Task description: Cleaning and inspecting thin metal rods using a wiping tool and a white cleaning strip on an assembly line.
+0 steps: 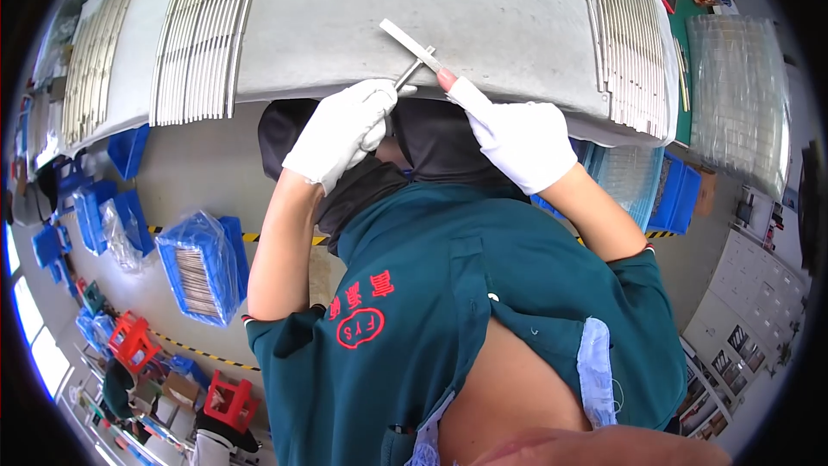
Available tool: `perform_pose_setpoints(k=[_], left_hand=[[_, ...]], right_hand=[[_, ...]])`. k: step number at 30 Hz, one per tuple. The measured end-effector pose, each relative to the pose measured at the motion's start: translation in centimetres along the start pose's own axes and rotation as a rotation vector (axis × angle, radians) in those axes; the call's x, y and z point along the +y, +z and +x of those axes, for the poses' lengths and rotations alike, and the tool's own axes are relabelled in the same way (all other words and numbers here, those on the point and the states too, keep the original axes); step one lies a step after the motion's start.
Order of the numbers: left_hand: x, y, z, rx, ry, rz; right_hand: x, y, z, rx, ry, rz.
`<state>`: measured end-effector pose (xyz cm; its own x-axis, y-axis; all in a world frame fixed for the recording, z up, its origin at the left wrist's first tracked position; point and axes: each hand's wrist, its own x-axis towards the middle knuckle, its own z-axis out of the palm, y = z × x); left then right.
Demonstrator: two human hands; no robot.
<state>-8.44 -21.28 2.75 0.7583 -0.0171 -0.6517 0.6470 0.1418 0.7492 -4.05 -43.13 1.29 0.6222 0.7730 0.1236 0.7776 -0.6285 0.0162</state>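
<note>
The thin flat metal strip (410, 44) was pale grey, narrow and straight, lying at a slant from the 10 o'clock to the 4 o'clock direction. It sat over the near edge of the grey padded table (431, 9), at roughly 12 o'clock in the view.

The left hand (343, 129), in a white glove, was closed around a slim metal tool (407, 75), whose tip met the strip's underside. The right hand (517, 138), also gloved in white, pinched the strip's lower end; one bare fingertip showed through the glove.

Rows of similar metal strips (203, 34) lay on the table at 10 o'clock, and further rows (625, 34) at 2 o'clock. A blue crate wrapped in plastic (200, 269) stood on the floor at 8 o'clock, red stools (134, 341) beyond it at 7 o'clock. Nothing covered the strip except the two hands at its lower end.
</note>
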Motion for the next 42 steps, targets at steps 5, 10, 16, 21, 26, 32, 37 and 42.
perform_pose_setpoints(k=[5, 10, 16, 21, 26, 32, 37, 42], left_hand=[[-0.3, -0.1, 0.1, 0.028, -0.016, -0.011], [0.0, -0.7, 0.0, -0.060, 0.007, -0.014], [-0.4, -0.3, 0.3, -0.024, -0.026, -0.017], [-0.4, -0.1, 0.1, -0.037, 0.011, 0.013], [-0.4, 0.1, 0.0, -0.005, -0.008, -0.012], [-0.5, 0.0, 0.3, 0.018, 0.015, 0.029], [-0.5, 0.1, 0.0, 0.007, 0.009, -0.041], [-0.8, 0.9, 0.1, 0.018, 0.020, -0.082]], right_hand=[[0.5, -0.9, -2.2, -0.136, 0.020, 0.034], [0.1, -0.8, 0.6, 0.029, -0.003, -0.043], [0.8, -0.3, -2.2, -0.093, 0.018, 0.025], [1.2, 0.7, 0.2, 0.105, 0.025, 0.081], [1.2, -0.4, -2.1, -0.013, 0.033, 0.085], [0.0, 0.0, 0.1, -0.025, 0.028, 0.076], [0.2, -0.1, -1.4, -0.076, 0.010, 0.121], [0.9, 0.3, -0.2, -0.002, 0.012, 0.043]])
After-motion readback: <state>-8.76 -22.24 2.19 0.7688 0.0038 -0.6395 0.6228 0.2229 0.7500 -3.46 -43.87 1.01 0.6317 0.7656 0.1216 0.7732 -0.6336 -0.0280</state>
